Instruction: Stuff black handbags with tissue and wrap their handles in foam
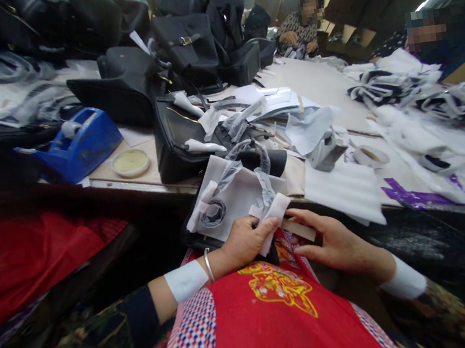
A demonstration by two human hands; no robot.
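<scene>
On my lap rests a black bag (196, 239) with a sheet of white packing foam (235, 196) over its face. Its handles (264, 184) are wrapped in clear plastic, and a coiled strap (214, 214) in plastic lies on the foam. My left hand (249, 238) presses its thumb on a folded white foam strip (277, 209) along the bag's right side. At that same edge, my right hand (338, 240) is curved around a short beige strip (301, 229), which lies between fingers and thumb. Some of its fingertips are hidden.
A blue tape dispenser (80, 144) and a round shallow dish (130, 162) stand at the table's left. Black bags (185, 44) pile up behind. Foam sheets (342, 189), a tape roll (370, 156) and a grey metal piece (328, 151) lie rightward. Co-workers sit across; another person's arm shows at left.
</scene>
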